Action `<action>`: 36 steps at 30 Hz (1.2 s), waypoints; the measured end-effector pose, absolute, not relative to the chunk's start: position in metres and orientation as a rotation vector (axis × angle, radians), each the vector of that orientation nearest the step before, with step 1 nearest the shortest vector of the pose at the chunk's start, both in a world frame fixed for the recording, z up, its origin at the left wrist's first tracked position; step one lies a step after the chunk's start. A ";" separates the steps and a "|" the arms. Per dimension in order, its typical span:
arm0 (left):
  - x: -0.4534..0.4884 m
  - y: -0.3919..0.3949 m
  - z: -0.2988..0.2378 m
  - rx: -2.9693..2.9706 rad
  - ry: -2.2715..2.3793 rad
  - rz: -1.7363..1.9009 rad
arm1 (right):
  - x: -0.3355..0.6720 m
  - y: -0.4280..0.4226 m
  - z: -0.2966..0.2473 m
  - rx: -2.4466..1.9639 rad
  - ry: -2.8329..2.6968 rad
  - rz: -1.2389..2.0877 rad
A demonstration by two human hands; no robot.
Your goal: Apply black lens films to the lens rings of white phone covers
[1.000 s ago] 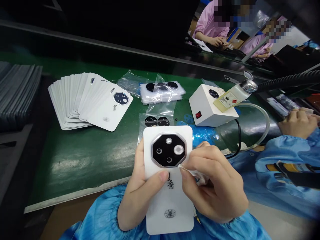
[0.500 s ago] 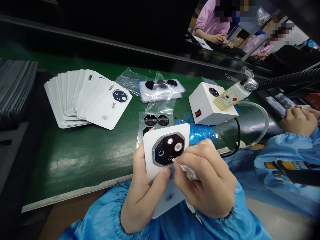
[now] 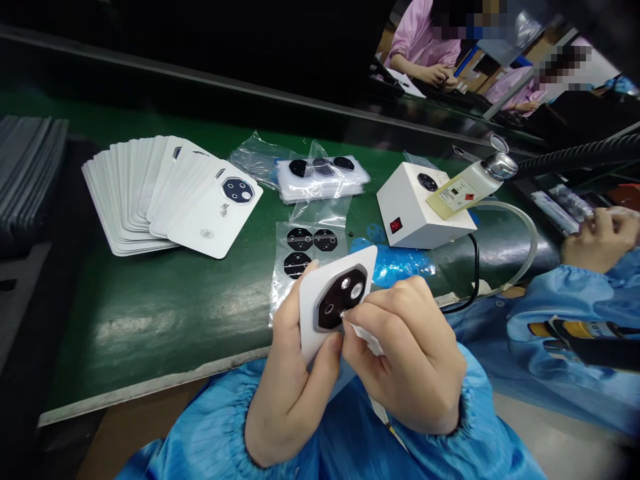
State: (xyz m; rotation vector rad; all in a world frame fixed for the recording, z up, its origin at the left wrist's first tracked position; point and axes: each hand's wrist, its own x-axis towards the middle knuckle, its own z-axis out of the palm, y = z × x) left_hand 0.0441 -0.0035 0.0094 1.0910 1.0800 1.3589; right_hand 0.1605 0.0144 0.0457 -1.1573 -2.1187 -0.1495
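My left hand is closed round a white phone back cover, which tilts up toward me. Its black eight-sided camera panel has several ringed holes in a silver frame. In the pinched fingers of my right hand is a crumpled white wipe, its tip against the panel's lower edge by a hole. Just beyond the cover lies a clear sheet with black camera lens stickers. The lower part of the cover is largely hidden by my hands.
Fanned white covers lie at left on the green bench, near dark stacked sheets. Behind are bagged lens sheets. A white box bears a tilted bottle; blue film scraps lie beside it. A co-worker's hand is at right.
The cover has turned to a steeper angle and its lower part has swung out of sight. The wipe's tip stays at the panel, with my right hand shifted slightly left.
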 end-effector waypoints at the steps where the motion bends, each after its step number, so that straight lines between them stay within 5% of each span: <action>1: 0.045 -0.003 0.010 1.121 1.089 1.380 | 0.161 0.014 0.046 -1.161 -2.125 -0.152; 36: 0.032 0.005 -0.008 1.707 1.001 1.395 | 0.156 0.015 0.049 -1.234 -2.086 -0.052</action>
